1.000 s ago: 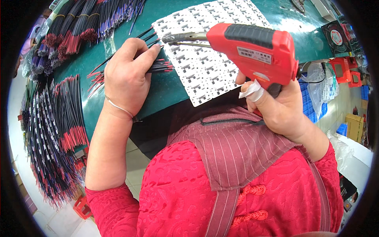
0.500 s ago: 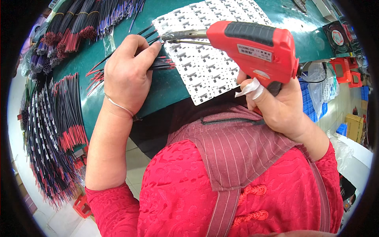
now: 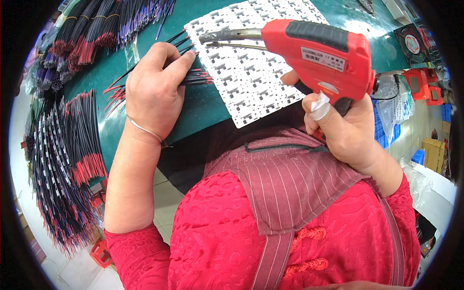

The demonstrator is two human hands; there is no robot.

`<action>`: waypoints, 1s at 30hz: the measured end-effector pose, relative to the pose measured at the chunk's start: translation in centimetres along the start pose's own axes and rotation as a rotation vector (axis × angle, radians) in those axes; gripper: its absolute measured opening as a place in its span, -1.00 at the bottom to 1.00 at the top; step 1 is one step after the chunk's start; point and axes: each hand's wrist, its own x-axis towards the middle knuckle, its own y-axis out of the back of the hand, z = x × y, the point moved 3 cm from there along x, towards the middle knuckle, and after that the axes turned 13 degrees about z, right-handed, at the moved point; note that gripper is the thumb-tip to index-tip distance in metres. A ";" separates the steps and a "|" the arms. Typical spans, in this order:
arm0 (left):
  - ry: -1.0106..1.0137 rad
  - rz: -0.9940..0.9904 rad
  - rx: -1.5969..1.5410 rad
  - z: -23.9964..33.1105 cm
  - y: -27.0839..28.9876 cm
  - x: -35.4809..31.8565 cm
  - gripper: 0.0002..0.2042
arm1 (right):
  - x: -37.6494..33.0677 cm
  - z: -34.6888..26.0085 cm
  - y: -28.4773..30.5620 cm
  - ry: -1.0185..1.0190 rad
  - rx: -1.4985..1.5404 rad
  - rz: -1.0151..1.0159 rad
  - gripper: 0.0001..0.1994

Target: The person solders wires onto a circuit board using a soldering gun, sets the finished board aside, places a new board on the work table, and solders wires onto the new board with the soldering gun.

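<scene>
Along the left edge of the white circuit-board panel (image 3: 237,79) on the green tabletop (image 3: 205,105), gripping a bundle of black, red-ended wires (image 3: 198,77) in the curled left hand (image 3: 157,92). To the right, clamping the right hand (image 3: 345,135) around the handle of a red soldering gun (image 3: 321,55), pointing its tip leftward above the panel, near the wires; impossible to tell whether touching.

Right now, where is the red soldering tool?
In the head view, the red soldering tool is mostly right of centre, in the right hand, over the white panel, tip near the left hand.
</scene>
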 end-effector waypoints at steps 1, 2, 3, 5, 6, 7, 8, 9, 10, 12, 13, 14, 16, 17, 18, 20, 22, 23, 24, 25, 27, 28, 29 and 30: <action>0.000 0.000 0.001 0.0 0.0 -0.1 -0.60 | -0.1 0.0 0.1 -0.059 -0.011 0.000 -0.74; 0.003 -0.001 -0.001 0.0 0.0 -0.1 -0.60 | -0.1 0.1 0.2 -0.118 -0.022 0.001 -0.75; 0.005 -0.003 -0.002 0.0 0.0 -0.1 -0.59 | 0.0 0.3 0.3 -0.118 -0.021 0.001 -0.75; 0.007 -0.007 -0.001 0.1 0.0 0.1 -0.59 | 0.2 0.5 0.3 0.045 -0.054 -0.013 -0.75; 0.008 -0.011 0.000 0.1 0.0 0.1 -0.59 | 0.2 0.5 0.3 0.046 -0.055 -0.011 -0.75; 0.008 -0.010 -0.002 0.2 0.0 0.2 -0.59 | 0.2 0.7 0.3 0.007 -0.053 -0.012 -0.76; 0.008 -0.008 -0.003 0.2 0.1 0.2 -0.59 | 0.1 0.8 0.2 -0.033 -0.049 -0.015 -0.76; 0.008 -0.006 -0.005 0.2 0.1 0.2 -0.59 | 0.1 0.8 0.2 -0.032 -0.049 -0.015 -0.76; 0.009 -0.005 -0.005 0.2 0.1 0.1 -0.59 | 0.0 0.8 0.1 -0.032 -0.036 -0.003 -0.76; -0.003 0.000 -0.014 0.1 -0.1 0.0 -0.58 | 0.1 0.8 -0.1 -0.035 -0.019 0.006 -0.76; -0.002 -0.002 -0.013 0.1 -0.1 0.0 -0.58 | 0.2 0.6 -0.2 -0.039 -0.029 -0.016 -0.78; 0.000 -0.002 -0.016 0.1 -0.1 0.0 -0.57 | 0.2 0.5 -0.3 -0.041 -0.041 -0.036 -0.77; 0.002 -0.002 -0.019 0.0 -0.1 0.0 -0.57 | 0.2 0.6 -0.3 -0.044 -0.042 -0.030 -0.79; 0.002 0.001 -0.025 0.0 -0.1 0.0 -0.56 | 0.2 0.8 -0.3 -0.047 -0.043 -0.023 -0.79; 0.001 0.004 -0.032 0.0 -0.1 0.1 -0.56 | 0.3 1.1 -0.2 -0.047 -0.043 -0.023 -0.79; -0.002 0.000 -0.026 0.0 0.0 0.1 -0.56 | 0.6 1.2 -0.1 0.088 -0.049 -0.068 -0.80; -0.005 -0.004 -0.020 0.1 0.0 0.1 -0.56 | 0.5 1.2 0.0 0.086 -0.067 -0.063 -0.80; -0.003 -0.007 -0.013 0.1 0.0 0.1 -0.56 | 0.5 1.2 0.1 0.083 -0.085 -0.060 -0.80; 0.000 -0.009 -0.007 0.1 0.0 0.1 -0.56 | 0.4 1.0 0.0 0.082 -0.085 -0.061 -0.80; 0.001 -0.009 -0.007 0.1 0.0 0.1 -0.56 | 0.2 0.6 -0.1 0.044 -0.069 -0.053 -0.80; -0.001 -0.014 -0.004 0.1 0.0 0.1 -0.56 | 0.1 0.2 -0.2 0.005 -0.052 -0.045 -0.79; 0.000 -0.015 -0.004 0.1 0.0 0.1 -0.56 | 0.0 0.1 -0.3 -0.006 -0.031 -0.036 -0.79; -0.002 -0.015 0.002 0.1 -0.1 0.1 -0.56 | 0.0 0.0 -0.2 -0.015 -0.011 -0.024 -0.80; -0.003 -0.016 0.008 0.1 -0.1 0.1 -0.56 | 0.0 -0.1 -0.1 -0.013 -0.012 -0.022 -0.80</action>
